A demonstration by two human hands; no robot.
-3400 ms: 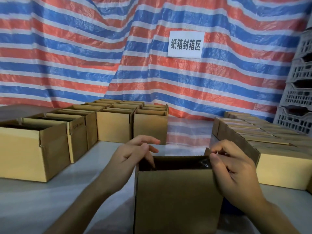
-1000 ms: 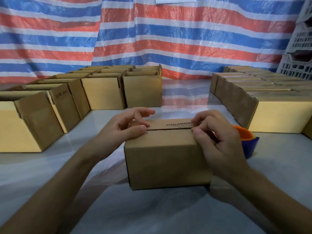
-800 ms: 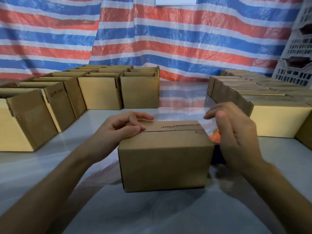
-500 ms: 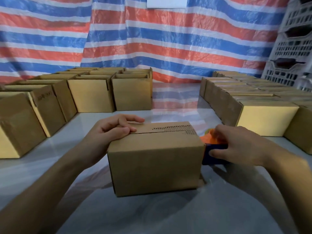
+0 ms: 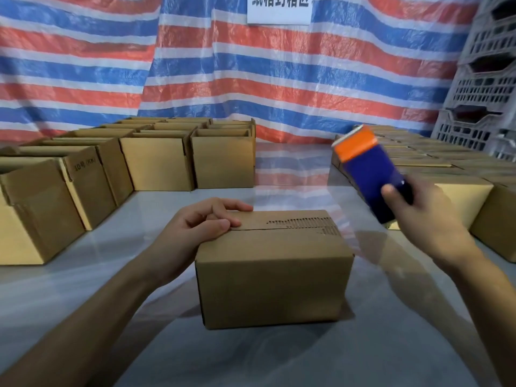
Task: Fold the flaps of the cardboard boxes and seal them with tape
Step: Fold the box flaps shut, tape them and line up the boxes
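Note:
A small cardboard box (image 5: 275, 286) stands on the table in front of me with its top flaps folded flat. My left hand (image 5: 199, 227) rests on the left end of the top, thumb and fingers pressing across the seam between the flaps. My right hand (image 5: 424, 216) is raised to the right of the box, above the table, gripping a blue tape dispenser (image 5: 371, 177) with an orange front end that points up and to the left. No tape shows on the box's seam.
Open cardboard boxes (image 5: 223, 160) stand in rows at the left and back. Closed boxes (image 5: 458, 191) are lined up at the right. Grey plastic crates (image 5: 485, 88) are stacked at the far right. A striped tarp (image 5: 251, 74) hangs behind the grey table (image 5: 279, 358).
My right hand left the box top, reached down beside the box, grasped the blue tape dispenser and lifted it up to the right. My left hand stayed on the folded flaps.

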